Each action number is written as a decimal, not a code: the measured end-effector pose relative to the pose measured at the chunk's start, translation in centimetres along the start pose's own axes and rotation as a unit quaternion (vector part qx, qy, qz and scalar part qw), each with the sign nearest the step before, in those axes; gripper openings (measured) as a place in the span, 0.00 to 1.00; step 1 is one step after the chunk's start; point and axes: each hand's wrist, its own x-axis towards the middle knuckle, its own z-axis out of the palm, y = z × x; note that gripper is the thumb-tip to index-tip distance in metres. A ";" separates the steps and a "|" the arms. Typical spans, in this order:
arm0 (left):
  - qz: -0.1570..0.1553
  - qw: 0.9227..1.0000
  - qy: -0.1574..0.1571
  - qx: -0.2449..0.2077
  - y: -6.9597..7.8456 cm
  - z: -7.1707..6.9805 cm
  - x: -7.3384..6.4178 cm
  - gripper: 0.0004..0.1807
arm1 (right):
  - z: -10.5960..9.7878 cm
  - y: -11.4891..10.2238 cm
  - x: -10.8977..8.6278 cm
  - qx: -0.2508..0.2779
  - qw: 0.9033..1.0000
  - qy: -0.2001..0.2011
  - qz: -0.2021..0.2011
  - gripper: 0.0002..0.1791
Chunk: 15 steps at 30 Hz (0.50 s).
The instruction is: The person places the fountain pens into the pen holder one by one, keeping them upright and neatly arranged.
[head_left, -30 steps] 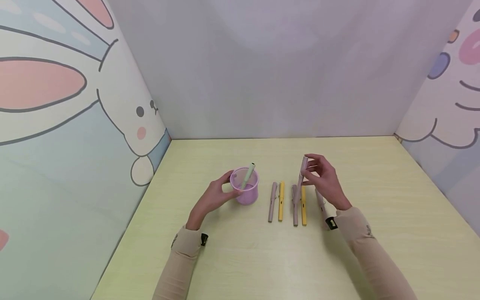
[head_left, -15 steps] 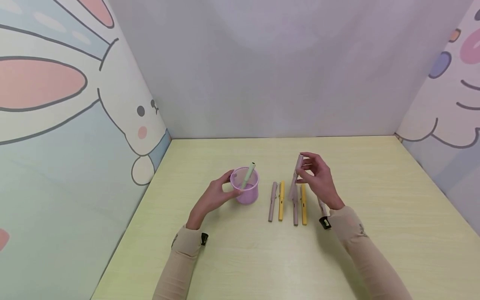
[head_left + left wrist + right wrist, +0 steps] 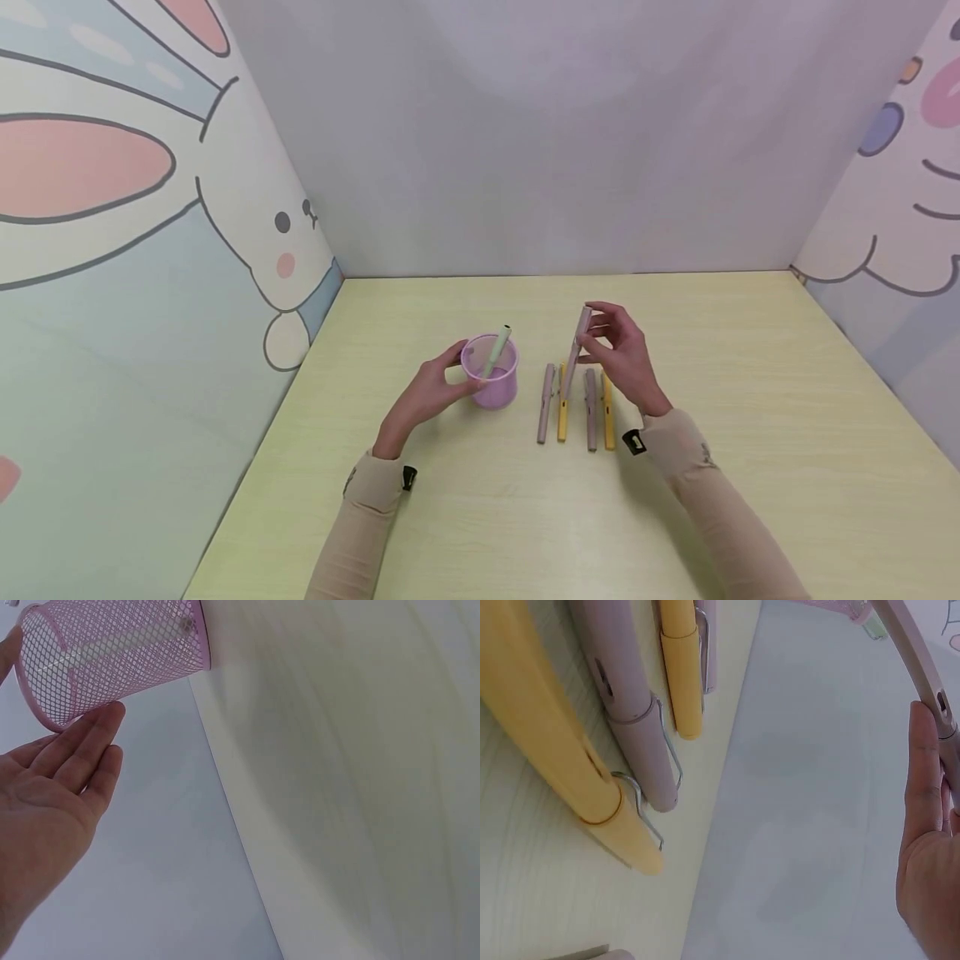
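while spanning the rim of the pink mesh cup [image 3: 495, 396] with left hand [image 3: 429, 392], presses thumb to the near side and fingers to the far side, a fairly wide grasp, probably to stop so light a cup tipping on the table [image 3: 495, 517]. has a pale green pen [image 3: 497, 348] leaning inside, likely slanted for want of other support. has next, just right of the cup, a flat mauve pen [image 3: 543, 412], then a flat yellow pen [image 3: 562, 423], perhaps set apart to lift singly. holds aslant over the latter a raised mauve pen [image 3: 573, 360], pinched between thumb and fingers of right hand [image 3: 618, 350], closed to the slim barrel, seemingly gripped high to leave the lower part free; cannot tell whether touching the one beneath. shows farther right a second flat mauve pen [image 3: 591, 421] beside a second flat yellow pen [image 3: 609, 425], and, in the right wrist view, the end of one more pen [image 3: 616, 955], mostly cut off.
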 end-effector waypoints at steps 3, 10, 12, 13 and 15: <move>0.004 1.000 -0.002 -0.001 0.0 0.0 0.0 0.42 | 0.5 0.0 0.3 0.003 1.000 0.003 0.000 0.27; 0.007 1.000 -0.004 -0.004 0.0 -0.1 0.0 0.42 | 1.7 -0.2 0.6 0.013 1.000 0.000 -0.008 0.27; 0.006 1.000 -0.004 -0.003 0.0 -0.1 0.0 0.42 | 2.1 -0.3 0.8 0.018 1.000 -0.002 -0.010 0.26; 0.006 1.000 -0.004 -0.002 0.0 -0.1 0.0 0.41 | 2.3 -0.3 0.8 0.020 1.000 -0.003 -0.011 0.26; 0.006 1.000 -0.005 -0.001 -0.1 -0.1 0.0 0.41 | 2.6 -0.5 1.0 0.025 1.000 -0.001 -0.012 0.27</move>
